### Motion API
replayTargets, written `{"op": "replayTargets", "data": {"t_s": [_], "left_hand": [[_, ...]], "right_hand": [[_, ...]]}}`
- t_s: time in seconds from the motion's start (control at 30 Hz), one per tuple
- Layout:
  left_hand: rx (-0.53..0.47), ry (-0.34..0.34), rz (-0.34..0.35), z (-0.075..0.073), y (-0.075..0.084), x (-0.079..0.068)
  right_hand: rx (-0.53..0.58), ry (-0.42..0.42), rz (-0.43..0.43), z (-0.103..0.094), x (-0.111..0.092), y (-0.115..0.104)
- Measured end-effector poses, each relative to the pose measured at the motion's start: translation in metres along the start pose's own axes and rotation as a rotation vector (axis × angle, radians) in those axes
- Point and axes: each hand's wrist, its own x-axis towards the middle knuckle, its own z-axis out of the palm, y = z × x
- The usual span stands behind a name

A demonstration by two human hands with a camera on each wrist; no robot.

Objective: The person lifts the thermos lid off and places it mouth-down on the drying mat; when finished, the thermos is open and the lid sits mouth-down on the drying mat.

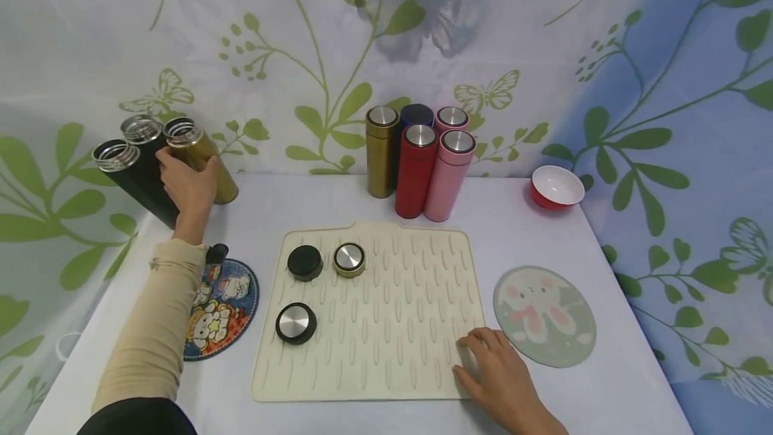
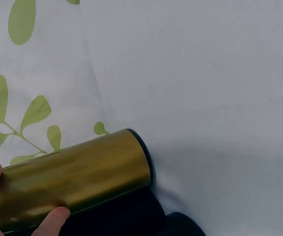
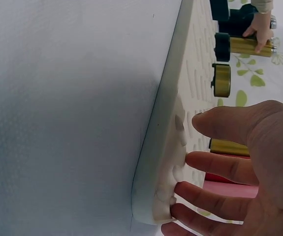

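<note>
On the left, an uncapped gold vacuum flask [image 1: 220, 170] stands beside two uncapped black flasks [image 1: 141, 183], their steel-rimmed mouths showing. My left hand [image 1: 192, 183] grips the gold flask near its top, thumb on one side and fingers on the other. The left wrist view shows the gold body [image 2: 92, 167] between those fingertips. My right hand [image 1: 507, 381] rests at the lower right edge of the cream ridged mat [image 1: 392, 354], fingers loosely spread. On this mat lie a black lid [image 1: 304, 262], a gold lid [image 1: 349, 259] and a silver-topped black lid [image 1: 296, 323].
Several capped flasks stand grouped at the back, among them a red one [image 1: 417, 173] and a pink one [image 1: 448, 180]. A red bowl [image 1: 551, 203] with white inside sits back right. A rabbit placemat [image 1: 543, 317] lies right; a blue cartoon placemat [image 1: 220, 314] lies partly under my left arm.
</note>
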Motion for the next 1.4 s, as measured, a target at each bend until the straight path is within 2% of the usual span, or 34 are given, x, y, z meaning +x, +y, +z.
{"op": "replayTargets", "data": {"t_s": [0.2, 0.37, 0.47, 0.6, 0.73, 0.83, 0.93, 1.03, 1.2, 1.4], "left_hand": [[0.031, 0.008, -0.013, 0.001, -0.001, -0.004], [0.049, -0.017, -0.002, 0.0, 0.0, -0.008], [0.065, -0.083, -0.005, -0.002, 0.0, -0.014], [0.073, -0.186, -0.049, -0.005, -0.001, -0.024], [0.093, -0.228, -0.074, -0.008, -0.004, -0.038], [0.122, -0.281, -0.063, -0.007, -0.002, -0.049], [0.155, -0.37, -0.003, -0.003, 0.005, -0.059], [0.141, -0.46, 0.084, 0.006, 0.017, -0.068], [0.021, -0.572, 0.196, 0.028, 0.039, -0.078], [-0.102, -0.661, 0.316, 0.063, 0.063, -0.089]], "right_hand": [[-0.008, -0.01, 0.004, 0.003, -0.001, 0.001], [-0.018, -0.01, 0.002, 0.002, -0.002, 0.002], [-0.021, -0.016, 0.001, 0.002, -0.001, 0.002], [-0.013, -0.021, 0.01, 0.002, -0.001, 0.001], [-0.008, -0.019, 0.013, 0.003, 0.0, 0.001], [-0.015, -0.004, 0.004, 0.003, 0.0, 0.001], [-0.029, 0.017, -0.012, 0.004, 0.001, 0.002], [-0.038, 0.032, -0.025, 0.004, 0.001, 0.002], [-0.045, 0.031, -0.027, 0.005, 0.001, 0.001], [-0.047, 0.019, -0.009, 0.004, 0.0, 0.001]]}}
